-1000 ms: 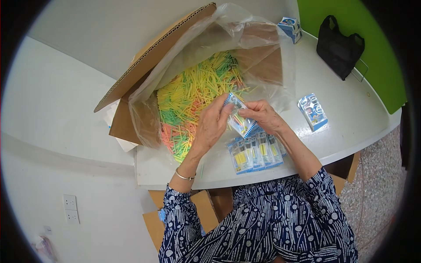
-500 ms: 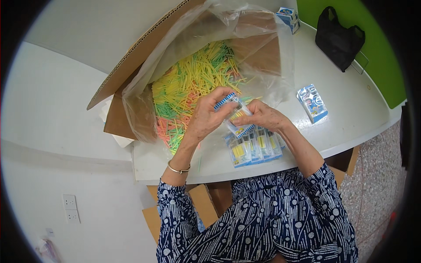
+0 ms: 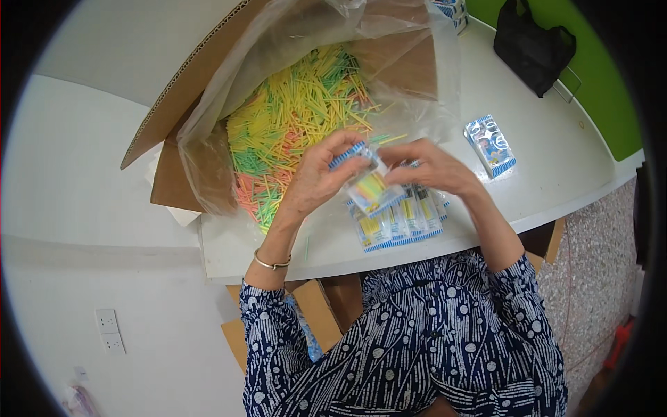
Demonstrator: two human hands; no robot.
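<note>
My left hand [image 3: 321, 174] is closed on the upper left edge of a small clear packet [image 3: 368, 189] with blue-and-white striped ends. Yellow and green sticks show inside it. Beside the packet's right edge is my right hand [image 3: 441, 169], its thumb and fingers apart; motion blurs the fingertips, so contact is hard to judge. Below both hands, several similar packets [image 3: 375, 228] with yellow sticks overlap on the white table [image 3: 549, 167]. Just beyond my left hand lies a heap of short yellow, green and pink sticks [image 3: 299, 104] inside a plastic-lined box.
The cardboard box [image 3: 174, 177] stands tilted, its clear plastic liner [image 3: 208, 156] spilling over the rim. To the right lies a stack of blue-and-white packets [image 3: 490, 146]. Farther back are a black bag [image 3: 533, 48] and more packets [image 3: 455, 12]. A loose green stick [image 3: 307, 248] lies near the front edge.
My right hand has loosened from the packet and spread its thumb and fingers. The packet, still in my left hand, has turned slightly. The whole view has shifted a little.
</note>
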